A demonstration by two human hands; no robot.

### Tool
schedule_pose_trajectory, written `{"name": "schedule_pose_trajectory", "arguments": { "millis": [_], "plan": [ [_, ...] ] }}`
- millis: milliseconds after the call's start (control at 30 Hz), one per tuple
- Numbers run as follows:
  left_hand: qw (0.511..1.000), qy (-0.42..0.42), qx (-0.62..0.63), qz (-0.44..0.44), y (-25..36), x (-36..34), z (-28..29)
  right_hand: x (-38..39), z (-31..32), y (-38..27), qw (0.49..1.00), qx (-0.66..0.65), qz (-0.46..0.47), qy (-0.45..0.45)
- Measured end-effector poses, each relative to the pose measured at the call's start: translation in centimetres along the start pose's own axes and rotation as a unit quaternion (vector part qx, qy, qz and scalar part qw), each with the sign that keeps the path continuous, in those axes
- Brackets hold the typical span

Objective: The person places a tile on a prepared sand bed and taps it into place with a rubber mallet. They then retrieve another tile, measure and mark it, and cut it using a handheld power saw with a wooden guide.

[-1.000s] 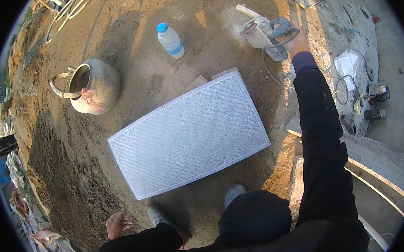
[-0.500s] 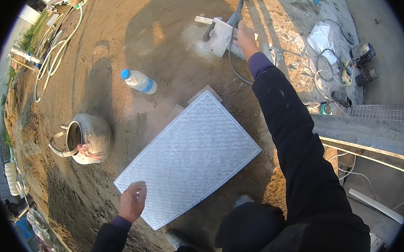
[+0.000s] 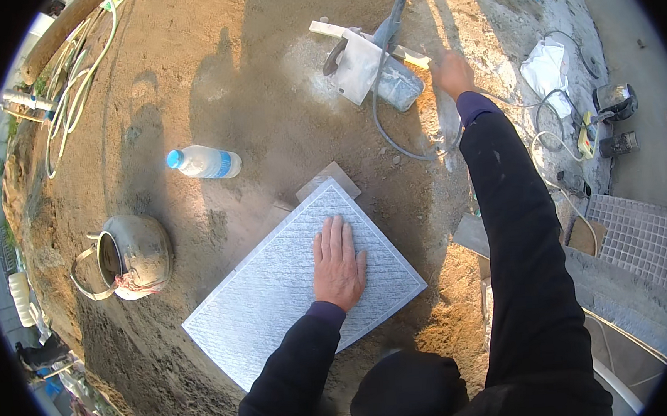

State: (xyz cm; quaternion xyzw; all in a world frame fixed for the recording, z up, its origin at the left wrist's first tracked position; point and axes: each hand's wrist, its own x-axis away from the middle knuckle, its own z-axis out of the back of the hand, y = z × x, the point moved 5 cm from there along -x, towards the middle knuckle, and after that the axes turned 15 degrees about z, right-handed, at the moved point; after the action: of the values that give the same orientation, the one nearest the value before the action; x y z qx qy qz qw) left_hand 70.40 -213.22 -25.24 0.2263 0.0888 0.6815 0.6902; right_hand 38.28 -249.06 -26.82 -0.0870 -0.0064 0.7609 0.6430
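Note:
A pale grey rectangular stone slab point(image 3: 259, 310) with fine grooves and a smooth border lies flat on the dirt in front of me. My left hand point(image 3: 338, 265) rests palm down on it, fingers stretched out. Farther away, a dusty handheld power saw point(image 3: 400, 84) with a broad plate-like guard lies on the ground, its cord curving toward me. My right hand point(image 3: 453, 74) is just to the right of this saw and apart from it. Motion smears its fingers, so their pose is unclear. A small flat piece point(image 3: 344, 178) shows under the slab's far corner.
A water bottle with a blue cap point(image 3: 208, 163) lies left of centre. Beyond it to the left stands a dented metal kettle point(image 3: 147, 256). Cords and a white bag point(image 3: 546, 67) lie on the right, near a plastic grid point(image 3: 637, 237). A coiled hose point(image 3: 78, 94) lies far left.
My right hand has let go of the saw and moved right. The left hand has gone from the slab's near left corner to flat on its right half. The view has shifted.

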Motion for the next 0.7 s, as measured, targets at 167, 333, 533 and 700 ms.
{"name": "schedule_pose_trajectory", "arguments": {
  "millis": [167, 333, 533, 700],
  "plan": [
    [1.0, -0.019, 0.002, 0.016, 0.2, -0.4, 0.1, -2.9, -3.0, -0.6, 0.996, -0.022, 0.08, -0.026],
    [0.999, -0.032, -0.019, 0.02, -0.2, -0.4, -0.1, -3.7, -5.3, -0.4, 0.991, 0.045, 0.123, -0.035],
    [0.999, -0.032, 0.005, 0.021, -0.2, -0.4, 0.0, -3.7, -3.7, -0.7, 0.98, 0.101, 0.172, 0.024],
    [0.999, -0.029, 0.015, 0.017, -0.2, -0.4, 0.2, -3.7, -0.8, 0.6, 0.981, 0.129, 0.145, 0.004]
  ]
}}
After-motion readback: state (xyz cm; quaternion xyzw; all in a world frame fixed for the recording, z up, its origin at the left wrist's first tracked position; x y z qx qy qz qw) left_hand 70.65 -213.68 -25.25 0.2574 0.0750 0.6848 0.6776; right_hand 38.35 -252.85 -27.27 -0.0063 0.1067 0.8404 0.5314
